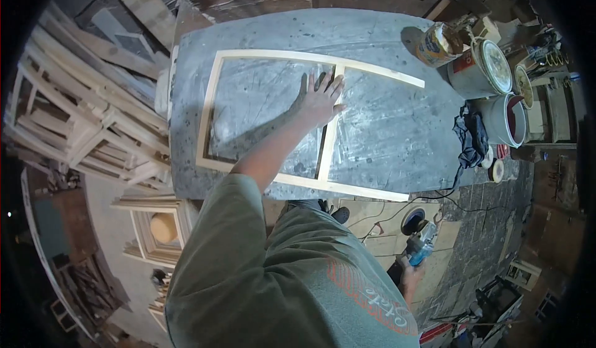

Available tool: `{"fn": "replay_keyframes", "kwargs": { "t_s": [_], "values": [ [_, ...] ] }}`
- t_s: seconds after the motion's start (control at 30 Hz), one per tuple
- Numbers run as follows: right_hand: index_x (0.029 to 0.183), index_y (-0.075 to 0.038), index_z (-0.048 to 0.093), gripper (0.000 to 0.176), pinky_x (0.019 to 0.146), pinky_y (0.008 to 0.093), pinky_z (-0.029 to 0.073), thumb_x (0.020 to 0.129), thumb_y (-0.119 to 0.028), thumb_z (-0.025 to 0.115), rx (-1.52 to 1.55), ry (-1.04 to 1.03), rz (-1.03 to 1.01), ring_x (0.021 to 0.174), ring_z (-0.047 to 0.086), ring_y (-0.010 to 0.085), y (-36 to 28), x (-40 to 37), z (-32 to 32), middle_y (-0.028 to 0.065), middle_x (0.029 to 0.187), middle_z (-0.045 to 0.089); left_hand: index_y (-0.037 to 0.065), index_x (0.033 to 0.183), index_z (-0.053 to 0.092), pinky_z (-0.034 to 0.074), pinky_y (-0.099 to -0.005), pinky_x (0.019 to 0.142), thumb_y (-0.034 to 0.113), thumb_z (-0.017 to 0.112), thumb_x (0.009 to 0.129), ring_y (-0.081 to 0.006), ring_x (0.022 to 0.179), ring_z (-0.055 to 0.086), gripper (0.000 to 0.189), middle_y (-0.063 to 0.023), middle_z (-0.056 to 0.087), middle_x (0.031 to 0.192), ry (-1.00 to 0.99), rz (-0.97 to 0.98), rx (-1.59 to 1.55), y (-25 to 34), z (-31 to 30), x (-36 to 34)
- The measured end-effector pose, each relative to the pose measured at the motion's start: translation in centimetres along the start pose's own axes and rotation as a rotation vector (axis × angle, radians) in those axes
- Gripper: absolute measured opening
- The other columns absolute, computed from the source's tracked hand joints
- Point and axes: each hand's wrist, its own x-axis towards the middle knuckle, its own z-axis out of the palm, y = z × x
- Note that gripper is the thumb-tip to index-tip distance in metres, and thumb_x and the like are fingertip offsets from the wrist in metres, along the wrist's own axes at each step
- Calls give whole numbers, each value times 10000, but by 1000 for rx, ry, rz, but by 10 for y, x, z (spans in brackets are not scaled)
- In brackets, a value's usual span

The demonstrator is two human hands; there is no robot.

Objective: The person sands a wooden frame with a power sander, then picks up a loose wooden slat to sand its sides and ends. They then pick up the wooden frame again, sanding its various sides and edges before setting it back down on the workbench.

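A pale wooden frame (267, 54) lies flat on the grey tabletop (391, 137), with a crossbar near its middle and two rails running past it to the right. My left hand (320, 103) reaches over the frame, fingers spread, with its fingertips and thumb at the crossbar (331, 140). Low on my right side, off the table, my right hand (410, 276) is wrapped round a blue angle grinder (421, 244). A dark round disc (413, 221) is fitted at the grinder's head, facing the table side.
Paint buckets (478, 68) and a stained tin (437, 44) stand at the table's right end, beside a crumpled black cloth (470, 137). Stacked wooden frames (93, 118) crowd the left. A black cable (434, 196) trails across the tiled floor (459, 224).
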Motion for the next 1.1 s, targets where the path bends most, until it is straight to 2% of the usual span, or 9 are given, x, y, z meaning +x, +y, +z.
{"fn": "replay_keyframes", "kwargs": {
  "t_s": [0.2, 0.4, 0.6, 0.63, 0.93, 1.1],
  "values": [
    [1103, -8, 556, 463, 702, 294, 496, 665, 53, 692, -1, -21, 22, 755, 589, 149, -22, -17, 26, 44, 863, 603, 112, 1548, 202, 17, -676, 1147, 556, 227, 1011, -298, 1502, 34, 697, -25, 102, 1632, -24, -54, -8, -22, -6, 57],
    [1087, -18, 557, 465, 696, 289, 488, 650, 28, 709, -103, 21, 41, 731, 575, 147, -41, -22, 37, 38, 851, 598, 103, 1548, 188, 9, -685, 1142, 550, 218, 1015, -317, 1501, 30, 697, -24, 93, 1634, 9, -123, -54, -32, -2, 48],
    [1112, -20, 542, 507, 700, 294, 489, 641, 22, 723, -41, 49, -32, 738, 574, 153, -36, -18, 38, 45, 862, 592, 207, 1553, 203, 6, -687, 1139, 537, 242, 1017, -357, 1496, 24, 631, -50, 83, 1634, -61, -77, -132, -37, -11, 43],
    [1118, -20, 540, 517, 705, 297, 490, 638, 21, 726, -40, 41, -16, 742, 574, 155, -38, -19, 39, 46, 866, 590, 256, 1552, 205, -1, -692, 1136, 538, 243, 1017, -366, 1494, 23, 606, -56, 79, 1635, -39, -87, -112, -36, -9, 44],
    [1155, -26, 536, 574, 745, 314, 495, 621, 21, 743, -25, 27, 29, 784, 582, 171, -22, -24, 34, 49, 920, 596, 200, 1557, 191, -11, -696, 1131, 537, 244, 1016, -345, 1498, 24, 640, -51, 70, 1636, -83, -168, -142, -30, -23, 48],
    [1142, -30, 552, 560, 762, 312, 493, 619, 37, 740, -50, 46, 58, 805, 581, 167, -26, -30, 37, 37, 927, 593, 190, 1558, 191, 12, -677, 1144, 539, 251, 1015, -342, 1499, 21, 648, -61, 60, 1637, -46, -170, -138, -22, -7, 46]
  ]
}}
